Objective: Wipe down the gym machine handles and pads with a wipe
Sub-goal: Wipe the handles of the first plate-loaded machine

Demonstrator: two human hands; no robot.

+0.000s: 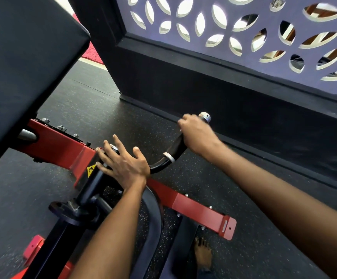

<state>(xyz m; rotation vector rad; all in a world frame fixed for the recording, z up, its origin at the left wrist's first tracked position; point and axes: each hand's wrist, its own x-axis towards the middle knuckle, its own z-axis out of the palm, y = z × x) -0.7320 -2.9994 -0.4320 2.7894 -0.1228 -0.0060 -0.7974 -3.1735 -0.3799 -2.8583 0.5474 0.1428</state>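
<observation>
A curved black handle with a chrome end cap sticks out from the red machine frame. My right hand is closed around the upper part of this handle. No wipe shows; whether one lies under the palm I cannot tell. My left hand rests flat, fingers spread, on the black pivot where the handle meets the red frame. A large black pad fills the upper left.
A black wall base with a purple cut-out screen runs close behind the handle. A red crossbar and black legs stand on the speckled rubber floor. A bare foot is near the bottom.
</observation>
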